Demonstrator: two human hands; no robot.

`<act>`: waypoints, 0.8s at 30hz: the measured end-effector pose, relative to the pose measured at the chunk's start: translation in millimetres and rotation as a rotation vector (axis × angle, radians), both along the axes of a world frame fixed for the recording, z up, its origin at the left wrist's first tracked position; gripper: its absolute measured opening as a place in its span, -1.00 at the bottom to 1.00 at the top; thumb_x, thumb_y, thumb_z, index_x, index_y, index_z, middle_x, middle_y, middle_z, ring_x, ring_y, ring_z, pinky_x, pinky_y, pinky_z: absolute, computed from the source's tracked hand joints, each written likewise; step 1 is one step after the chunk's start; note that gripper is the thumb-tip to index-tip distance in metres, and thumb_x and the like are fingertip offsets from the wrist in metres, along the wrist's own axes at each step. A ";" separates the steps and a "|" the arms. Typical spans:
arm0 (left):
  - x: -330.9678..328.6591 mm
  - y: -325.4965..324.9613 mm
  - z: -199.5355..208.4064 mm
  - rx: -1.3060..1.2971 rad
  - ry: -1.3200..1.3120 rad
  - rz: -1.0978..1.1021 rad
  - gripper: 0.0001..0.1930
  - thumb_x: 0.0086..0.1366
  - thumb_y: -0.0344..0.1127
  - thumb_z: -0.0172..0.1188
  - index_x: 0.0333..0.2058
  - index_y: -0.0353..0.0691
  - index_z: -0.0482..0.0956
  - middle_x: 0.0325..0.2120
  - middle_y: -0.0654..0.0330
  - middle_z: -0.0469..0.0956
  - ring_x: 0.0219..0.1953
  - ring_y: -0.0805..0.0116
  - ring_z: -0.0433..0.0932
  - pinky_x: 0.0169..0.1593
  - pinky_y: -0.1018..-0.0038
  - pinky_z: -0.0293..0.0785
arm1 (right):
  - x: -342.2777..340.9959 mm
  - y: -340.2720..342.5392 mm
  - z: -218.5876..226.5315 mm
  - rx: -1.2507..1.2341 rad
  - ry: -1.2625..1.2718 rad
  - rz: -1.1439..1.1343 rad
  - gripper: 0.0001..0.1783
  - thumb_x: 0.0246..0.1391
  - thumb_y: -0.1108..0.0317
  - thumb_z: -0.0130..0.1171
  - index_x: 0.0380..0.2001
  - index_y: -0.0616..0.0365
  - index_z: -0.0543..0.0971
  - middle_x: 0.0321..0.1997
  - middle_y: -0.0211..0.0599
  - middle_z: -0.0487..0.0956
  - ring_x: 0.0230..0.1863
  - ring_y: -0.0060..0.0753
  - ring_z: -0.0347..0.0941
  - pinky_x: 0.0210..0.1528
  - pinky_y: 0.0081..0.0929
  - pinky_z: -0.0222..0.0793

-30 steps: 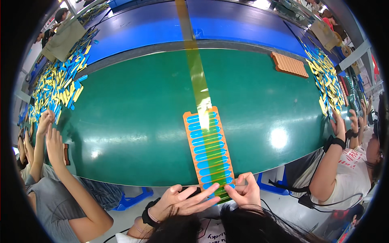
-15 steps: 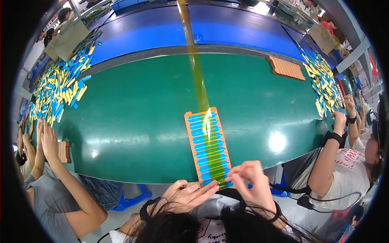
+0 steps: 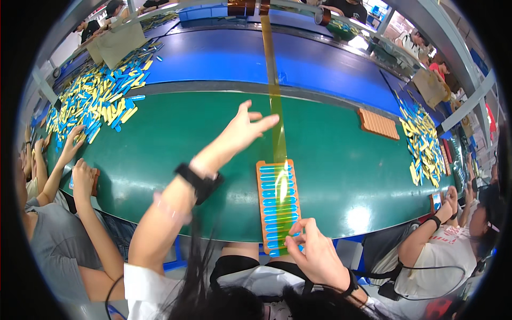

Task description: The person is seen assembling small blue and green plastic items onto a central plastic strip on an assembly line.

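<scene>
A strip of clear yellow tape (image 3: pixel 271 58) runs down from the bar at the far side. Its near part lies lengthwise over an orange grooved tray (image 3: pixel 263 205). Blue flat strips (image 3: pixel 270 220) fill the tray's grooves, one above another, partly beneath the tape. Beyond the tray's far end, my left hand (image 3: pixel 242 128) is open above the table, fingers spread. One fingertip overlaps the tape's edge; whether it touches I cannot tell. At the tray's near right corner, my right hand (image 3: pixel 317 253) pinches the tape near its lower end with thumb and fingers.
The green table (image 3: pixel 208 144) borders a blue conveyor belt (image 3: pixel 213 53). Blue and yellow strips are heaped at the left (image 3: pixel 101 96) and right (image 3: pixel 421 144). Another orange tray (image 3: pixel 378 124) lies at the far right. Brown tape rolls (image 3: pixel 322 16) hang overhead. Co-workers sit on both sides.
My left hand has left the tray's near end and reached forward to the tape beyond its far end. My right hand stays by the near corner. The view has shifted.
</scene>
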State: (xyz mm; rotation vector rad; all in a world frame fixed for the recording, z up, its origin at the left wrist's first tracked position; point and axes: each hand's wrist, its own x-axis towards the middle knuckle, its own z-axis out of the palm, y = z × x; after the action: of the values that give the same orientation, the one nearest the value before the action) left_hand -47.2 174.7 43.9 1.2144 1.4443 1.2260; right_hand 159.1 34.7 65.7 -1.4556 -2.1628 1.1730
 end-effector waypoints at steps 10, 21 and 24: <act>-2.7 21.9 -5.0 0.130 -0.130 -0.147 -0.76 0.24 -0.35 -0.07 -0.27 -0.44 0.46 -0.33 0.10 0.54 -0.25 0.47 0.48 -0.12 0.57 0.37 | -10.5 14.0 10.5 0.048 0.067 0.140 -0.75 0.01 0.44 -0.03 -0.32 0.24 0.14 -0.39 0.03 0.36 -0.47 0.02 0.46 -0.55 -0.17 0.33; 11.6 -4.1 -8.2 0.197 0.115 -0.033 -0.75 0.21 -0.33 -0.02 -0.34 -0.47 0.46 -0.43 0.10 0.57 -0.38 0.56 0.48 -0.29 0.63 0.35 | -60.3 125.7 -2.7 0.501 -0.063 0.125 -0.75 -0.07 0.47 -0.11 -0.30 0.32 0.14 -0.32 0.11 0.27 -0.36 0.25 0.31 -0.37 -0.04 0.28; 7.1 -4.7 -9.2 0.069 0.293 -0.023 -0.75 0.21 -0.33 -0.03 -0.34 -0.45 0.48 -0.41 0.15 0.57 -0.36 0.51 0.50 -0.22 0.60 0.35 | -60.8 137.5 8.5 0.499 -0.036 0.098 -0.72 -0.07 0.47 -0.10 -0.27 0.36 0.17 -0.28 0.09 0.29 -0.31 0.15 0.36 -0.31 -0.15 0.32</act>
State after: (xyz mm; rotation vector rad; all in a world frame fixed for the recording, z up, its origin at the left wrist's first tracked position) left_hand -40.1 170.0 34.7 1.5027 1.6031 1.1244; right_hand 98.3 172.1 74.2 -1.1675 -2.3467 0.5678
